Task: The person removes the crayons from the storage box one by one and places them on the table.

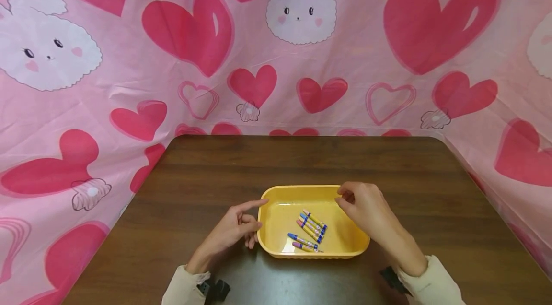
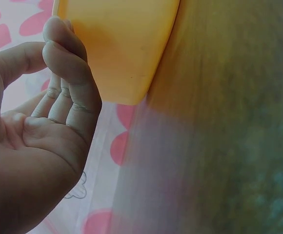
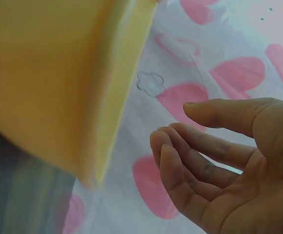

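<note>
A shallow yellow plastic tray (image 1: 302,191) sits on the table with several crayons (image 1: 311,228) lying loose inside it. The crayons have yellow and blue wrappers and pink, blue or purple tips. At the tray's left side is my left hand (image 1: 233,226), its index finger stretched to the rim and its thumb by the wall. In the left wrist view that hand (image 2: 58,107) holds nothing. My right hand (image 1: 366,206) hovers over the tray's right end. Loosely bent fingers with nothing between them show on this hand (image 3: 224,165) in the right wrist view.
Dark brown wood table (image 1: 215,161) extends around the tray. Pink cloth (image 1: 267,46) with hearts and rabbits hangs behind the table and along its sides. Dark straps (image 1: 394,280) are on the wrists near the pale sleeves.
</note>
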{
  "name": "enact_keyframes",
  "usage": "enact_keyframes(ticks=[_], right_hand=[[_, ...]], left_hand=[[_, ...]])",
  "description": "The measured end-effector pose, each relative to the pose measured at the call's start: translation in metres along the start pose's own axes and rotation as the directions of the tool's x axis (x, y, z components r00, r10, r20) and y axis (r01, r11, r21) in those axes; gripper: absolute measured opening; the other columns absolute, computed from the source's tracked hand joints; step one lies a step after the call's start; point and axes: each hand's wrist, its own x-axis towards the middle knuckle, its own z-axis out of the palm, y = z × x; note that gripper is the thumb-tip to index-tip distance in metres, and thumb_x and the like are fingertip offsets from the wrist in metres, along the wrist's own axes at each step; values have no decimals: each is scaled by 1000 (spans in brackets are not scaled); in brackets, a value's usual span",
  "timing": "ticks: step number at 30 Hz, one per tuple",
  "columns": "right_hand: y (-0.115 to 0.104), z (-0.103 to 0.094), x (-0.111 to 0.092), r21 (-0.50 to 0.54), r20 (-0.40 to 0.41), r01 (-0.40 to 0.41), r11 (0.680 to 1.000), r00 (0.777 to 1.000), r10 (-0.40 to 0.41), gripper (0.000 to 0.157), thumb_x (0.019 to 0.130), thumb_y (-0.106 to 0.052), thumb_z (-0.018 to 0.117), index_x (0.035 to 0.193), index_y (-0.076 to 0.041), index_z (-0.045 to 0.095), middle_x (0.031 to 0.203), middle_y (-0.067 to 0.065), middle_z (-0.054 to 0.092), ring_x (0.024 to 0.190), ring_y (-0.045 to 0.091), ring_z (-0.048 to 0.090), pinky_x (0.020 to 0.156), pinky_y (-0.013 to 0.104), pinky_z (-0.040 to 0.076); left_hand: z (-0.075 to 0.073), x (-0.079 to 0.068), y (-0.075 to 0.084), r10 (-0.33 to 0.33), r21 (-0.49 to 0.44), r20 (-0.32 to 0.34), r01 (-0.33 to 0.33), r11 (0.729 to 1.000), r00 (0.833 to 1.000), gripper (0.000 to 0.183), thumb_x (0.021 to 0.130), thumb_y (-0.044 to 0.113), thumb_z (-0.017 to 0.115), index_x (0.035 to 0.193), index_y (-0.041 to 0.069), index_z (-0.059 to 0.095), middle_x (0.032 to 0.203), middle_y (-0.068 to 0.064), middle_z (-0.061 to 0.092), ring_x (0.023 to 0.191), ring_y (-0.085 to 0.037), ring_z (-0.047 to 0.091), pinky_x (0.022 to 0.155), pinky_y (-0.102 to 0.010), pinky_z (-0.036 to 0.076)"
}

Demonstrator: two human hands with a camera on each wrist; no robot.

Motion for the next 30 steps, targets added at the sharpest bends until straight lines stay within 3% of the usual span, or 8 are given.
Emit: enact_keyframes(ticks=[8,13,18,23,30], right_hand=[[-5,32,4,2,129,-13,1000,992,12,6,81,-2,76,88,-4,76,75,-1,66,67,12,53,66,31,52],[-1,52,4,-29,135,22,999,991,-17,7,78,0,75,84,-3,75,74,-1,64,65,11,52,64,30,51],[3,67,1,-85,149,1,996,989,12,10,77,-1,75,74,-9,69,64,-4,54,59,12,46,54,28,42],[3,74,-3,-104,214,-15,994,976,37,27,81,-6,77,63,-15,59,60,-7,47,57,12,43,52,26,37],[0,75,-3,-79,247,-17,997,968,37,27,80,-5,77,64,-16,58,60,-7,46,58,12,43,54,27,38]], left_hand=[[1,1,0,-2,1,4,2,1000,1000,57,98,8,62,150,3,40,76,-39,55,53,-15,59,52,-23,52],[2,0,1,-2,1,0,2,1000,1000,56,98,8,61,150,2,40,75,-39,55,52,-15,59,52,-23,52],[1,-1,2,-4,3,-3,4,1000,1000,56,99,7,60,151,2,40,74,-38,55,52,-15,60,52,-23,52],[1,-1,2,-2,-3,1,2,1000,1000,56,99,7,59,151,2,39,75,-39,55,52,-14,60,52,-22,52],[1,-1,2,-1,-12,2,1,1000,1000,56,99,6,59,151,2,39,76,-39,55,53,-14,60,52,-22,52]])
